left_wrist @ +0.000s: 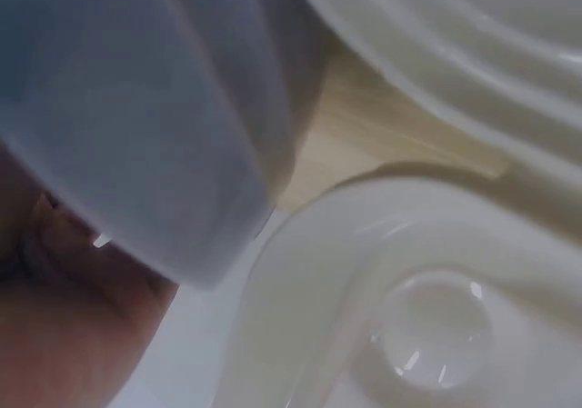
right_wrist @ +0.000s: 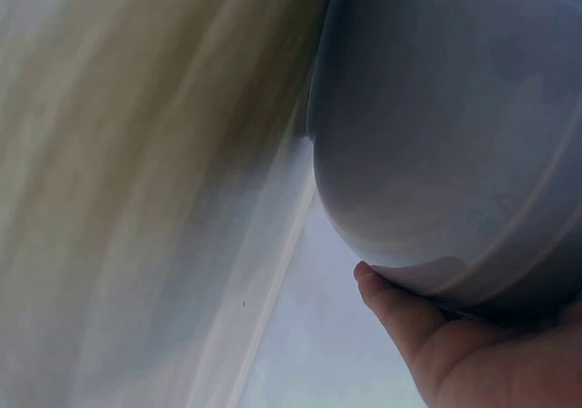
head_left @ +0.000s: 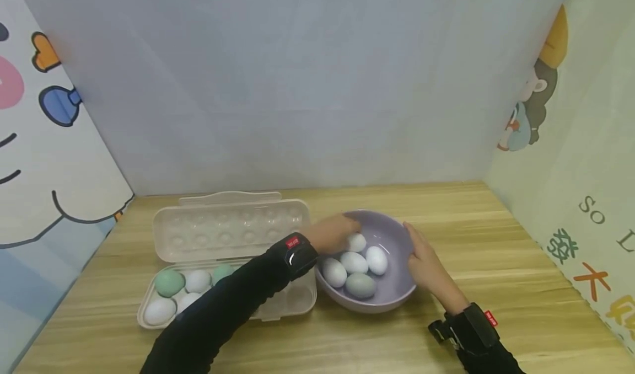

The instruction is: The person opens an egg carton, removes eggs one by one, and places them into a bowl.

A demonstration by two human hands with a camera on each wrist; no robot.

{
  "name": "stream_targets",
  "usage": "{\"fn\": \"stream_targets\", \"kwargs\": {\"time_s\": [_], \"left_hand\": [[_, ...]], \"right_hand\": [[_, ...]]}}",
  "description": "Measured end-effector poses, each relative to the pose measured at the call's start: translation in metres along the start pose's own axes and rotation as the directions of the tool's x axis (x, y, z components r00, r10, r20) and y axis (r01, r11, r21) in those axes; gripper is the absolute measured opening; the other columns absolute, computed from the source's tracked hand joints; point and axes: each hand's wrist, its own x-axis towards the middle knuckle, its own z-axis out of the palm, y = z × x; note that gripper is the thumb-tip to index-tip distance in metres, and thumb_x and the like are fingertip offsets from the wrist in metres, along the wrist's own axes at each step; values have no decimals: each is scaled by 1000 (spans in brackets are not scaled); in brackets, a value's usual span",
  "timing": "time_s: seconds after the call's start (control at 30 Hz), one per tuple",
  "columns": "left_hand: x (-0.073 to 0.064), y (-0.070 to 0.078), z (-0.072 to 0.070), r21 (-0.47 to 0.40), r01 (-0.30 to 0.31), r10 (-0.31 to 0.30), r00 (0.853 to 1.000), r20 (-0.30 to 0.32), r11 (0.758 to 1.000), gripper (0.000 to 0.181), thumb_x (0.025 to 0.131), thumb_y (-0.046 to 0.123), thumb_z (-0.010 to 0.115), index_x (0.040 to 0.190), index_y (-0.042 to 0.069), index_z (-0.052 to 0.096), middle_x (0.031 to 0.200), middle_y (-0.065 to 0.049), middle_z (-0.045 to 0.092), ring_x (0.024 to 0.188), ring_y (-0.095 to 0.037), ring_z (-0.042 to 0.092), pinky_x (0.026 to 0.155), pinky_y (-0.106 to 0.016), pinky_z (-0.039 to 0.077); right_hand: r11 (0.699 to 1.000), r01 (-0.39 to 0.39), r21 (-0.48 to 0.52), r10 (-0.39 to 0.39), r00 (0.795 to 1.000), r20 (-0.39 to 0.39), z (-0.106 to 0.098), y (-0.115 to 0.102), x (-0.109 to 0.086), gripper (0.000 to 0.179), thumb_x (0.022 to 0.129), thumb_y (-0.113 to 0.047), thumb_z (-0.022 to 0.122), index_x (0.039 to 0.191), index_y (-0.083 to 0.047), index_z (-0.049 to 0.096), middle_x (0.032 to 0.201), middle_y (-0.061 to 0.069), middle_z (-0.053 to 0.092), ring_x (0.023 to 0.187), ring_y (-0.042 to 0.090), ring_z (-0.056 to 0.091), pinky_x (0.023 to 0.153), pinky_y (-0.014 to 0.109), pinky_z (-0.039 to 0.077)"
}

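A purple bowl [head_left: 401, 241] stands on the wooden table with several pale eggs in it, one of them greyish green [head_left: 361, 286]. My left hand [head_left: 329, 233] reaches over the bowl's left rim, its fingers bent down against a white egg [head_left: 356, 242]. The fingertips are hidden, so whether they pinch it cannot be told. On the right side my right hand [head_left: 428, 261] grips the bowl's rim, and the right wrist view has a finger [right_wrist: 400, 313] against the outer wall. Left of the bowl lies an opened clear plastic egg carton [head_left: 292, 302] holding white and green eggs, partly behind my left sleeve.
The carton's raised lid [head_left: 230, 233] leans back behind its tray. A grey-white backdrop [head_left: 307, 87] rises at the table's far edge. Printed panels flank the wooden table [head_left: 496, 252] on the left and right.
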Motion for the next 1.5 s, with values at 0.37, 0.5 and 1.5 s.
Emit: {"fn": "stream_targets", "kwargs": {"time_s": [0.37,0.5,1.5], "left_hand": [[-6,7,7,29,10,-12,996,84,1000,26,76,4,63,100,7,55,88,-3,58,88,-20,55,81,-29,43],[-18,10,-10,20,17,-19,997,69,1000,37,82,0,53,118,6,49,108,-8,56,103,-23,51,93,-33,39],[-186,-5,-15,-41,413,-395,892,218,910,24,63,27,72,77,18,56,68,11,49,63,-11,45,58,-30,41]], "right_hand": [[1000,-5,11,5,1000,25,-1,-3,-3,66,73,9,28,137,4,13,139,31,17,126,46,19,101,58,19],[1000,-6,13,6,1000,22,-2,-2,-2,67,73,9,29,137,4,13,139,31,17,125,47,19,100,58,19],[999,-24,34,23,999,45,-5,-7,0,66,73,10,28,137,4,14,139,31,16,125,47,19,100,59,20]]}}
